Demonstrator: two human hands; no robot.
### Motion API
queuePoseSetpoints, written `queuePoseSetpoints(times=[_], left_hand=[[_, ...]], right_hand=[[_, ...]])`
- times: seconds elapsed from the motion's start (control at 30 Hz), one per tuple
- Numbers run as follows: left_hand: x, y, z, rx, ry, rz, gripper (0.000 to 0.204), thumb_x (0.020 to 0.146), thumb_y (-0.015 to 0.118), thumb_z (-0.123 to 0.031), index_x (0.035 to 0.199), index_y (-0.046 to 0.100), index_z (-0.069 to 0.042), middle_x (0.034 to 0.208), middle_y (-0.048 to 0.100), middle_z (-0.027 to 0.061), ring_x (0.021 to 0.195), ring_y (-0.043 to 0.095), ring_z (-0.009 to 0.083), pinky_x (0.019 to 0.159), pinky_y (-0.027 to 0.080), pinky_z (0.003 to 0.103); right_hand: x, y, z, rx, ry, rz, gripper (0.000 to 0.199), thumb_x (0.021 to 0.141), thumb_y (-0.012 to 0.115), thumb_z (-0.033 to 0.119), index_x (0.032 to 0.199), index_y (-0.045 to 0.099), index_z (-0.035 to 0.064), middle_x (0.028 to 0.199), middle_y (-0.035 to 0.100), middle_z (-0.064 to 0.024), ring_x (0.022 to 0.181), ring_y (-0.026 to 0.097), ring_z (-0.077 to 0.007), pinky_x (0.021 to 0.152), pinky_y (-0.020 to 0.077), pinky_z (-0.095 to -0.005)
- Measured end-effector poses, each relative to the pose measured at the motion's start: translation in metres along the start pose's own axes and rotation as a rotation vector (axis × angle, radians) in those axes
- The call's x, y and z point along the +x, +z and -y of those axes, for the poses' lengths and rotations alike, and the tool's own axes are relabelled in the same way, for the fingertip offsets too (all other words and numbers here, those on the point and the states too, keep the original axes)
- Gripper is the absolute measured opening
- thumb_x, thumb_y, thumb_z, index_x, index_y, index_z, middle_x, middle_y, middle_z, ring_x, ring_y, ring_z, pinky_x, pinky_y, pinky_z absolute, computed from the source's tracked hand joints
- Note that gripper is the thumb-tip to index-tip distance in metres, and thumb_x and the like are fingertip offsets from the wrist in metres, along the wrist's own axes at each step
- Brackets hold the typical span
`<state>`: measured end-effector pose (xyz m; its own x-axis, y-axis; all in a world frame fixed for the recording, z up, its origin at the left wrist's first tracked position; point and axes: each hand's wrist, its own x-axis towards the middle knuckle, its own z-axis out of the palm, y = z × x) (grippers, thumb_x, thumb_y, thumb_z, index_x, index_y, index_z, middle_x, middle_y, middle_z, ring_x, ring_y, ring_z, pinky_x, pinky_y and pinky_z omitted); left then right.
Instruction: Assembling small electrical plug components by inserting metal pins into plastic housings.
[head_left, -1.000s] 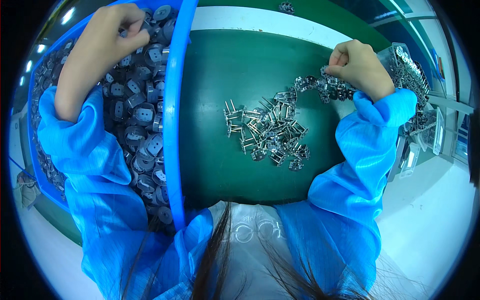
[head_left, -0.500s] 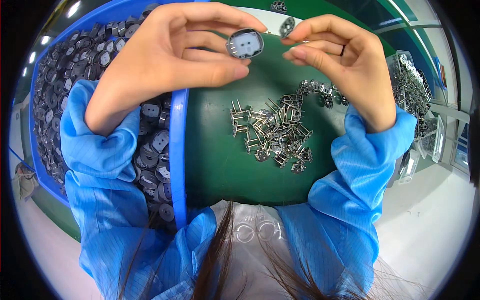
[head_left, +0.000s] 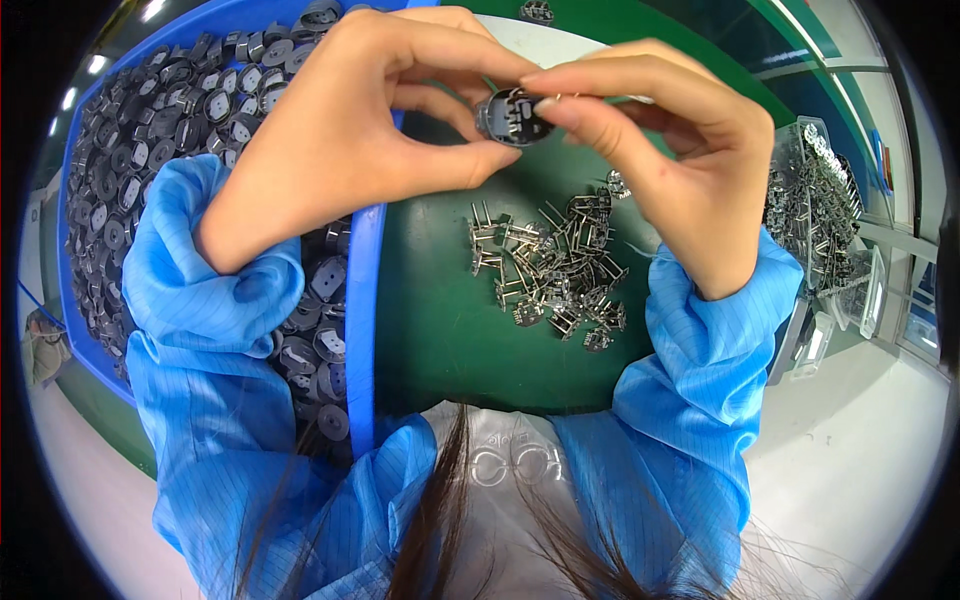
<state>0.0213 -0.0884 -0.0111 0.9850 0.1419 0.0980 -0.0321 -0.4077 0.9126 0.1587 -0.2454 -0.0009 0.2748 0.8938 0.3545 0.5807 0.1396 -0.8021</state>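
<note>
Above the green table, my left hand (head_left: pixel 370 125) is closed around the edge of a small round dark housing (head_left: pixel 508 125) with a grey inside and metal pins. Thumb and fingers grip it from the left. My right hand (head_left: pixel 670 130) is closed in a pinch at the housing's upper right, on a small round circuit board mostly hidden behind the fingertips. How far the board sits inside the housing I cannot make out. Below the hands, a loose pile of small circuit boards with long metal pins (head_left: pixel 560 260) lies on the table.
A large blue bin (head_left: pixel 362 330) full of round dark housings (head_left: pixel 105 190) stands at the left, under my left forearm. Clear plastic trays (head_left: pixel 865 285) with many metal-pinned parts (head_left: pixel 815 200) are at the right. One more small part (head_left: pixel 537 11) lies at the far edge.
My right hand has moved left with the circuit board and now meets the housing. My left hand has shifted slightly right, tilting the housing.
</note>
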Motion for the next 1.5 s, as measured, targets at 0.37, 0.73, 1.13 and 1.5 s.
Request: queuePoseSetpoints(times=[0.37, 0.73, 1.13, 1.5], left_hand=[[-0.001, 0.001, 0.005, -0.147, -0.062, -0.088, 0.03, 0.07, 0.071, 0.008, 0.096, 0.057, 0.002, 0.096, 0.065, 0.0101, 0.09, 0.066, 0.0182, 0.085, 0.053, 0.03], [-0.001, 0.001, 0.004, -0.224, -0.125, -0.066, 0.025, 0.071, 0.07, 0.008, 0.094, 0.061, 0.004, 0.097, 0.066, 0.0114, 0.09, 0.066, 0.0172, 0.085, 0.053, 0.029], [-0.003, -0.016, 0.01, -0.285, -0.103, -0.076, 0.022, 0.074, 0.065, 0.003, 0.091, 0.053, -0.005, 0.095, 0.064, 0.0074, 0.086, 0.063, 0.0093, 0.081, 0.049, 0.021], [0.0, -0.009, 0.012, -0.167, -0.046, -0.245, 0.024, 0.071, 0.069, 0.002, 0.088, 0.054, -0.005, 0.089, 0.06, 0.0043, 0.084, 0.061, 0.009, 0.077, 0.049, 0.021]], right_hand=[[0.001, 0.013, -0.003, -0.282, -0.153, -0.168, 0.011, 0.073, 0.071, -0.004, 0.083, 0.069, -0.0018, 0.08, 0.066, -0.0069, 0.072, 0.064, -0.0134, 0.065, 0.0507, -0.0226], [-0.001, 0.019, 0.0, -0.436, -0.192, -0.198, 0.015, 0.067, 0.073, -0.006, 0.081, 0.068, -0.0004, 0.073, 0.065, -0.0082, 0.063, 0.063, -0.015, 0.059, 0.0501, -0.0224], [0.012, 0.029, 0.03, 0.014, 0.224, -0.014, 0.036, 0.079, 0.056, -0.014, 0.113, 0.056, -0.0045, 0.105, 0.06, -0.0144, 0.094, 0.063, -0.0212, 0.084, 0.0532, -0.0294], [0.013, 0.039, -0.001, 0.52, 0.215, -0.158, 0.028, 0.078, 0.057, -0.016, 0.106, 0.059, -0.0076, 0.103, 0.062, -0.013, 0.096, 0.063, -0.0191, 0.084, 0.0534, -0.0266]])
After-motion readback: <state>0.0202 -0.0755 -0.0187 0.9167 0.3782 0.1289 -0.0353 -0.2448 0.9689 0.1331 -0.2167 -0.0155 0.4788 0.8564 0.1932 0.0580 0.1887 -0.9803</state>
